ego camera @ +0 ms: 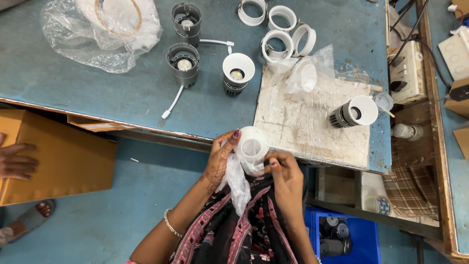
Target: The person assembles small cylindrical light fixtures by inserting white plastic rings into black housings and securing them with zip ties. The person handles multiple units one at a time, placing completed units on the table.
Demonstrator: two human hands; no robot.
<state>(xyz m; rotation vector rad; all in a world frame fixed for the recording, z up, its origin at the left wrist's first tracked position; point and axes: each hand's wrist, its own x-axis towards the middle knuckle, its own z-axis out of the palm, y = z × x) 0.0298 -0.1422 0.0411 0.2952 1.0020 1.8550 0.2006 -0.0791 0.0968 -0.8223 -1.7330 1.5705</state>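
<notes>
While the head camera looks down, the left hand (220, 159) and the right hand (286, 176) meet just at the near edge of the blue bench (97, 83). Both hands hold a white lamp cup (251, 145) that sits half inside a thin clear bag (239, 183). The left fingers (229, 139) curl around the cup's left side, and the right fingers (271, 161) pinch the bag at the cup's right side. The bag hangs down over the person's lap.

On the bench, a worn white board (312, 127) lies to the right. A finished lamp (354, 113) lies on its side on that board. Another white lamp (238, 72) stands to the left of the board. Two grey lamp bodies (183, 63) stand farther left, with white wires. White rings (281, 34) lie at the far edge. A big crumpled plastic bag (97, 29) sits far left.

Below the bench, a brown cardboard box (53, 156) rests at the left, and another person's hand (14, 159) touches it. A blue crate (342, 237) sits near right.
</notes>
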